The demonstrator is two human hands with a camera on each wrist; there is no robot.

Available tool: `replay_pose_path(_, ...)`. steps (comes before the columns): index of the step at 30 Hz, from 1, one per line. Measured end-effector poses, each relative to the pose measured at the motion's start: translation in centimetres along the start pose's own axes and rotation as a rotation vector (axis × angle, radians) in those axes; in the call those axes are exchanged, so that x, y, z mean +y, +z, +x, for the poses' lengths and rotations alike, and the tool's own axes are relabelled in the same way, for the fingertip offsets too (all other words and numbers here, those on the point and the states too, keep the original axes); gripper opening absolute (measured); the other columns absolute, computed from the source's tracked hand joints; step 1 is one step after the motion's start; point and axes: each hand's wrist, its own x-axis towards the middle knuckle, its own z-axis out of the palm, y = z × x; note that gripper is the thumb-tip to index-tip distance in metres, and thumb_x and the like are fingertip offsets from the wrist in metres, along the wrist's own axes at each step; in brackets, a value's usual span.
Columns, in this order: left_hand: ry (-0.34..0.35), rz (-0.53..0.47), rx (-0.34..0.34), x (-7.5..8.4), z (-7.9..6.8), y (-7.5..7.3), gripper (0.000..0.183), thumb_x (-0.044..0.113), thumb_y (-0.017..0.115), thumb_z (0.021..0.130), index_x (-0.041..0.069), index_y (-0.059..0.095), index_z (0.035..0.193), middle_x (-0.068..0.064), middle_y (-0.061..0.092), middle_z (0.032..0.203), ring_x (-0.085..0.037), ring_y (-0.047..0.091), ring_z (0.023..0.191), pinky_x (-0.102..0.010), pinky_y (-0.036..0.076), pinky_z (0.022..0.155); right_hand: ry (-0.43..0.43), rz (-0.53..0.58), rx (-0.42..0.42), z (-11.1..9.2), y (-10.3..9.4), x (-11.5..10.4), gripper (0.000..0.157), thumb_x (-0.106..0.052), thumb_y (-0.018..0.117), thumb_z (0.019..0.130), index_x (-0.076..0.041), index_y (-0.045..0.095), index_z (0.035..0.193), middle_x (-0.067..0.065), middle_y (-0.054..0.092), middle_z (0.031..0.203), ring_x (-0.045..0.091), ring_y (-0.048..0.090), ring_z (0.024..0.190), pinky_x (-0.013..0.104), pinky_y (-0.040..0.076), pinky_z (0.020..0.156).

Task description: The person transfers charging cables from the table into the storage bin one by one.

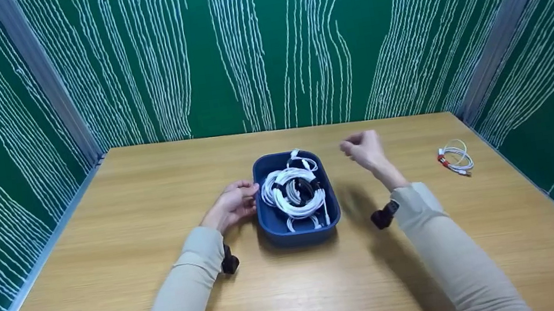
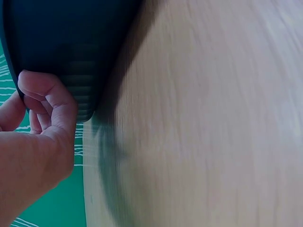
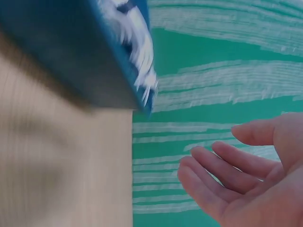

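A dark blue plastic bin (image 1: 297, 238) stands in the middle of the table, holding several coiled white cables (image 1: 300, 212), some with black ties. At its left side, my left hand (image 1: 234, 204) pinches the rim between thumb and curled fingers; the left wrist view shows the fingers (image 2: 52, 94) against the outer wall. My right hand (image 1: 366, 151) hovers in the air right of the bin, holding nothing. Its fingers look loosely bent and apart from the thumb in the right wrist view, where the bin (image 3: 61, 52) and cables appear blurred.
Farther right on the wooden table (image 1: 152, 194) lies another coiled white cable (image 1: 456, 158) with a red tie. Green panels (image 1: 197, 52) with white wavy lines enclose the table at the back and both sides, with grey posts (image 1: 43, 74) at the corners.
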Motion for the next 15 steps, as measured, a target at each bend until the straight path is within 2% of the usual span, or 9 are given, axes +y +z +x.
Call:
replay_pose_path(7, 0.003, 0.011, 0.007, -0.2, 0.2, -0.2, 0.008, 0.006, 0.051, 0.098, 0.011, 0.046, 0.093, 0.002, 0.051, 0.073, -0.011, 0.048, 0.059, -0.021, 0.042, 0.055, 0.076, -0.215, 0.129, 0.5, -4.8, 4.9, 0.029, -0.020, 0.057, 0.095, 0.003, 0.066, 0.112, 0.023, 0.067, 0.107, 0.022, 0.061, 0.083, 0.022, 0.048, 0.067)
replay_pose_path(12, 0.001, 0.009, 0.015, -0.1, 0.1, -0.2, 0.008, 0.006, 0.050, 0.098, 0.011, 0.046, 0.093, 0.002, 0.051, 0.073, -0.011, 0.048, 0.059, -0.022, 0.042, 0.055, 0.137, -0.319, 0.278, 0.4, -8.6, 8.4, 0.033, -0.025, 0.056, 0.094, 0.002, 0.068, 0.110, 0.024, 0.068, 0.106, 0.027, 0.061, 0.086, 0.026, 0.044, 0.070)
replay_pose_path(15, 0.001, 0.004, 0.026, 0.0, 0.1, -0.3, 0.010, 0.006, 0.051, 0.098, 0.011, 0.047, 0.092, 0.001, 0.051, 0.074, -0.011, 0.048, 0.059, -0.023, 0.042, 0.055, 0.202, -0.332, 0.344, 0.3, -10.9, 10.1, 0.038, -0.030, 0.053, 0.095, 0.002, 0.065, 0.112, 0.021, 0.066, 0.105, 0.027, 0.059, 0.088, 0.028, 0.043, 0.070)
